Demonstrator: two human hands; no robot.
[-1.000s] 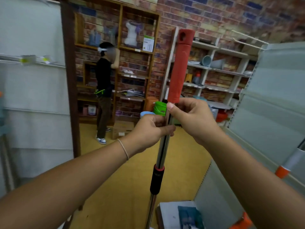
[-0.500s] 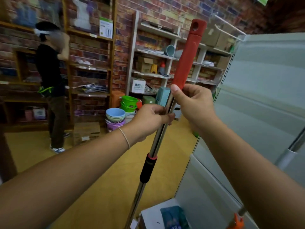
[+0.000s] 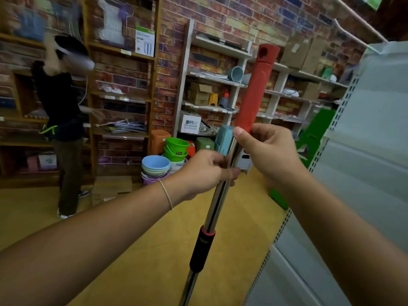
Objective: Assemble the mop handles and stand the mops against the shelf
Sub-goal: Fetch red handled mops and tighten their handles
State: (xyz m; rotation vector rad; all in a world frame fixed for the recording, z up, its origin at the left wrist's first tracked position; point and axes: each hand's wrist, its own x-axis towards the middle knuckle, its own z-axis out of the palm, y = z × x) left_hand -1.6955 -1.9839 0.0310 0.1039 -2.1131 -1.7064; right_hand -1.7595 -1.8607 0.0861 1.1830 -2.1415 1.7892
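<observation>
A mop handle (image 3: 217,206) of shiny metal tube rises tilted through the middle of the view, with a red grip (image 3: 256,89) at its top and a black locking collar (image 3: 202,250) lower down. My left hand (image 3: 203,173) grips the metal tube just under the red grip. My right hand (image 3: 267,151) holds the bottom of the red grip, thumb laid against it. The mop head is out of view below. The grey shelf (image 3: 364,173) stands right beside the handle on the right.
A person in dark clothes (image 3: 64,120) stands at wooden shelves (image 3: 123,96) on the left. Stacked basins (image 3: 155,167) and green buckets (image 3: 176,147) sit on the yellow floor (image 3: 136,250) by white wall shelves (image 3: 209,107). A green stand (image 3: 309,140) leans by the grey shelf.
The view has swung to the right and the handle now leans to the right, toward the grey shelf. Both hands keep their hold at the joint of tube and red grip.
</observation>
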